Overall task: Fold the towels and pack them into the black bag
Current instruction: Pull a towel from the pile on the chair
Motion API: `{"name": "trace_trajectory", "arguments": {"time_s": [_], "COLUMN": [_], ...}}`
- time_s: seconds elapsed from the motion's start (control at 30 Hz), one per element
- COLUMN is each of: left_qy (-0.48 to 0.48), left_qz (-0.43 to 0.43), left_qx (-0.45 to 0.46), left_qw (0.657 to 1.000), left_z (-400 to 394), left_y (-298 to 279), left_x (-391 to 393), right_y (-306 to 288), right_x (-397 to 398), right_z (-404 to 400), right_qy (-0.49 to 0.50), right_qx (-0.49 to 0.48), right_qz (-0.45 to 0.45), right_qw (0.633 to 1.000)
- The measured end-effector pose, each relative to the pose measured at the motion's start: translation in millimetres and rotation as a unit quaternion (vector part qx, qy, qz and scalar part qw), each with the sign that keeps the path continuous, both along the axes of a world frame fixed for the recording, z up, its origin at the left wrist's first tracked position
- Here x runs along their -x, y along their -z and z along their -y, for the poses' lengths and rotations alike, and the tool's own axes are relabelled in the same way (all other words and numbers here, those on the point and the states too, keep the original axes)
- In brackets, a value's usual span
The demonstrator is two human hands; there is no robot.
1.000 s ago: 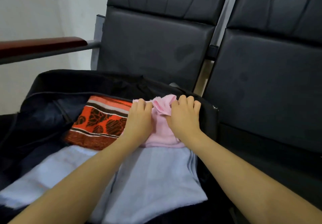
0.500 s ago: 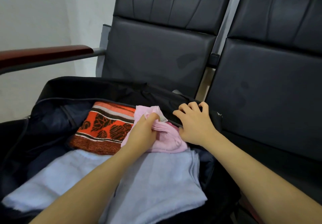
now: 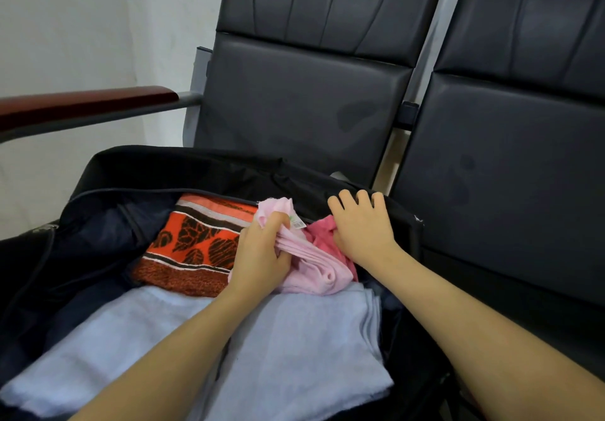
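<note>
Seats: black chairs (image 3: pixel 294 109) behind the bag (image 3: pixel 98 224).
L hand (image 3: pixel 262 253): grips pink towel (image 3: pixel 314 266), inside bag.
R hand (image 3: pixel 363 227): fingers spread on bag rim, thumb maybe on darker pink cloth (image 3: pixel 322 230).

Open black bag (image 3: pixel 98 171) is filling up: orange patterned towel (image 3: pixel 193 243), light blue towel (image 3: pixel 278 348) and pink towel (image 3: pixel 311 266) are taking most of the floor w/ both hands crowding the far-right corner, leaving bare lining at left; armrest (image 3: pixel 85 106) is overhanging that side.
</note>
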State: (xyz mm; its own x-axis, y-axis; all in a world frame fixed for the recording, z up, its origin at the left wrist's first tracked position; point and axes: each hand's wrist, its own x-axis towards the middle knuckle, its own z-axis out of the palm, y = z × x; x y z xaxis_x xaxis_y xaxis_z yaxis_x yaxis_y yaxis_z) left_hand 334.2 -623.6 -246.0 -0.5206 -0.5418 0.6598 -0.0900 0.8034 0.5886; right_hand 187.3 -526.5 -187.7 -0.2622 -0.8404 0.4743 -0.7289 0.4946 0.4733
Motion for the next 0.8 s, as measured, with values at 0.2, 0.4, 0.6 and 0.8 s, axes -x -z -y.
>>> {"name": "trace_trajectory", "arguments": {"time_s": [0.2, 0.4, 0.6, 0.8], "left_qy": [0.028, -0.014, 0.003, -0.041], "left_qz": [0.115, 0.145, 0.218, 0.280], "left_qx": [0.042, -0.093, 0.033, 0.016], "left_qw": [0.992, 0.985, 0.975, 0.959], "left_z": [-5.0, -26.1, -20.3, -18.9], "left_y": [-10.9, -9.0, 8.3, 6.0], "left_x": [34.7, 63.0, 71.8, 70.7], "right_y": [-5.4, -11.9, -10.4, 9.2], "right_x": [12.6, 23.6, 16.5, 23.1], "right_z": [-3.8, -15.7, -24.5, -21.3], "right_qy": [-0.009, -0.034, -0.175, -0.148], "right_qx": [-0.033, -0.021, 0.091, 0.002], "right_qz": [0.020, 0.044, 0.109, 0.013], "right_qw": [0.999, 0.998, 0.974, 0.989]}}
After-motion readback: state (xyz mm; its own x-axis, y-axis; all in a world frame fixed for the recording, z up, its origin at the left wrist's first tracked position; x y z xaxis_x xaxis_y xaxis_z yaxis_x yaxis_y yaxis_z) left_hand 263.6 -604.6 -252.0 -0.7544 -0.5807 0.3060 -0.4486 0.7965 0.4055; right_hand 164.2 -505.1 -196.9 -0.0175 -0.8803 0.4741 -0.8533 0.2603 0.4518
